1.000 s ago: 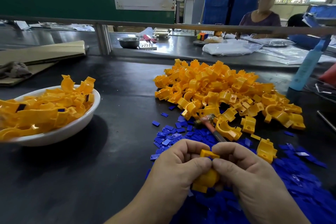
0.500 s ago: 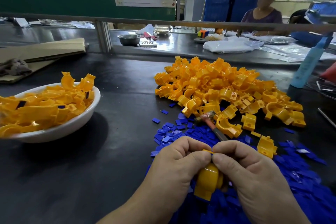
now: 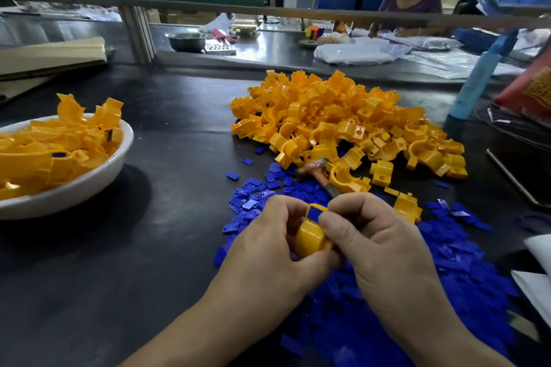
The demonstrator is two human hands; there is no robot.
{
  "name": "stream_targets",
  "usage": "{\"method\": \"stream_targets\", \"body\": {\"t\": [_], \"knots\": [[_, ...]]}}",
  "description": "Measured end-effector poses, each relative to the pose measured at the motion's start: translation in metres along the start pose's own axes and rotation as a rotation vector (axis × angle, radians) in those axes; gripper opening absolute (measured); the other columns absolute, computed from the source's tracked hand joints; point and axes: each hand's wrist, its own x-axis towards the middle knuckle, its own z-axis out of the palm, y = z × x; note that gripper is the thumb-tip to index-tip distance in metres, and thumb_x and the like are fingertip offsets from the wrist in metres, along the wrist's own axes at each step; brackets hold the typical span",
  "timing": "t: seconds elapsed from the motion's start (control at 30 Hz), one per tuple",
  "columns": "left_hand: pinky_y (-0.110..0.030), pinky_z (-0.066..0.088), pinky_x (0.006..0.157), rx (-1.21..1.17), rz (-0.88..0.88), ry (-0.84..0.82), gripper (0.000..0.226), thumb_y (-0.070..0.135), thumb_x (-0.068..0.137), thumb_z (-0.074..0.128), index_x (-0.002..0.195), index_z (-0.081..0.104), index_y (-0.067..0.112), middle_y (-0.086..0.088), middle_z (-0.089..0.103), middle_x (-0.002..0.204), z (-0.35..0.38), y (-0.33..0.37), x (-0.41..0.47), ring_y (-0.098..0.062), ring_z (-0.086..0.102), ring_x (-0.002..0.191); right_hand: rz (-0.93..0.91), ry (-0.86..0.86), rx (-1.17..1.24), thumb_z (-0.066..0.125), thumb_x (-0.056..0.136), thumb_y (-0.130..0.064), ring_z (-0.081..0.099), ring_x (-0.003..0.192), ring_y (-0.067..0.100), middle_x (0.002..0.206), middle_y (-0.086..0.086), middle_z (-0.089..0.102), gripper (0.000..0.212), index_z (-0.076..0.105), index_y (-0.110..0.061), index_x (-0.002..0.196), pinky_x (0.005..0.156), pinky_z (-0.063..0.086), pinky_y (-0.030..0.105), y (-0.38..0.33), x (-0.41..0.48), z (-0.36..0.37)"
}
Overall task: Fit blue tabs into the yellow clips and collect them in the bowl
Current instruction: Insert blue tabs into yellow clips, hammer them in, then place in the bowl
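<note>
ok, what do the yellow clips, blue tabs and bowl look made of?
Yellow clips: likely moulded plastic, glossy, uniform colour with soft highlights. Blue tabs: thin flat plastic, slight sheen. Bowl: white, smooth glossy wall; ceramic or melamine, cannot tell.

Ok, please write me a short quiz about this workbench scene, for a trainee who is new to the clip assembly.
1. True or false: the white bowl already holds finished clips.
2. What do the left hand and the right hand hold together?
A) one yellow clip with a blue tab at its top
B) a hammer
C) a bottle
3. Fill the gap: the heap of loose blue tabs lies ___ to the person than the heap of loose yellow clips.

Key: 1 true; 2 A; 3 nearer.
</note>
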Motion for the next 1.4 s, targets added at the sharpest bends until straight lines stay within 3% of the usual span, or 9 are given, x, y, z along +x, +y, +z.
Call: {"method": "stream_targets", "body": {"t": [0.13,0.23,0.37,0.6,0.8,0.97,1.07,1.27,1.4], "knots": [[-0.016,0.045,0.059,0.220,0.000,0.105,0.046,0.072,0.061,0.047,0.102,0.046,0.052,0.023,0.060,0.088,-0.010,0.001,0.004,0.003,0.060,0.075,-0.157,-0.006,-0.395,0.048,0.074,-0.059,0.057,0.086,0.000,0.092,-0.020,0.057,0.026,0.055,-0.044,0.095,0.066,0.052,0.014,0.005,0.001,-0.001],[-0.028,0.046,0.068,0.503,-0.109,0.260,0.045,0.058,0.072,0.053,0.115,0.052,0.048,0.018,0.059,0.097,-0.046,-0.015,0.019,-0.006,0.058,0.080,-0.342,0.095,-0.882,0.055,0.081,-0.048,0.046,0.092,0.001,0.103,-0.017,0.052,0.034,0.056,-0.032,0.111,0.073,0.041,0.016,0.012,0.009,-0.016],[-0.038,0.051,0.084,0.813,-0.390,0.225,0.043,0.042,0.082,0.059,0.124,0.058,0.035,-0.001,0.061,0.112,-0.091,-0.048,0.033,-0.026,0.062,0.099,-0.061,-0.042,-1.245,0.047,0.084,-0.058,0.042,0.103,0.012,0.112,-0.009,0.047,0.048,0.041,-0.037,0.127,0.085,0.042,0.028,0.020,0.014,-0.026],[-0.035,0.050,0.088,0.873,-0.420,0.209,0.052,0.042,0.080,0.065,0.128,0.056,0.025,-0.005,0.061,0.123,-0.092,-0.065,0.037,-0.026,0.058,0.112,0.075,-0.110,-1.231,0.043,0.089,-0.055,0.044,0.086,0.007,0.098,-0.013,0.037,0.045,0.028,-0.042,0.129,0.063,0.041,0.022,0.025,0.019,-0.029],[-0.032,0.045,0.072,0.886,-0.402,0.222,0.037,0.045,0.081,0.068,0.111,0.059,0.025,0.000,0.060,0.106,-0.094,-0.065,0.036,-0.021,0.057,0.097,0.071,-0.087,-1.176,0.036,0.095,-0.039,0.049,0.072,0.005,0.092,-0.012,0.044,0.033,0.035,-0.036,0.128,0.054,0.041,0.020,0.023,0.020,-0.034],[-0.031,0.043,0.066,0.870,-0.374,0.165,0.034,0.052,0.079,0.069,0.103,0.057,0.031,0.006,0.058,0.099,-0.090,-0.061,0.035,-0.016,0.055,0.088,0.179,-0.067,-0.670,0.044,0.095,-0.030,0.059,0.057,0.017,0.075,-0.002,0.058,0.019,0.050,-0.045,0.103,0.047,0.050,0.033,-0.003,0.016,-0.031],[-0.031,0.041,0.066,0.860,-0.361,0.170,0.036,0.052,0.078,0.070,0.103,0.056,0.030,0.005,0.058,0.100,-0.089,-0.061,0.036,-0.017,0.055,0.089,0.147,-0.143,-0.463,0.053,0.090,-0.033,0.061,0.056,0.008,0.069,-0.002,0.059,0.027,0.042,-0.056,0.084,0.037,0.043,0.014,-0.022,0.008,-0.016],[-0.032,0.049,0.072,0.805,-0.367,0.175,0.039,0.051,0.077,0.074,0.105,0.057,0.030,0.006,0.059,0.101,-0.089,-0.063,0.038,-0.017,0.057,0.092,0.061,-0.326,-0.524,0.055,0.089,-0.038,0.053,0.074,-0.013,0.078,-0.019,0.057,0.033,0.041,-0.062,0.107,0.052,0.041,0.011,-0.026,-0.004,0.010],[-0.031,0.046,0.068,0.798,-0.356,0.194,0.035,0.049,0.076,0.074,0.099,0.057,0.030,0.006,0.059,0.096,-0.089,-0.063,0.037,-0.017,0.057,0.088,-0.103,-0.352,-0.693,0.047,0.093,-0.043,0.051,0.089,-0.003,0.095,-0.017,0.055,0.036,0.035,-0.048,0.126,0.072,0.045,0.015,-0.019,-0.009,0.020]]}}
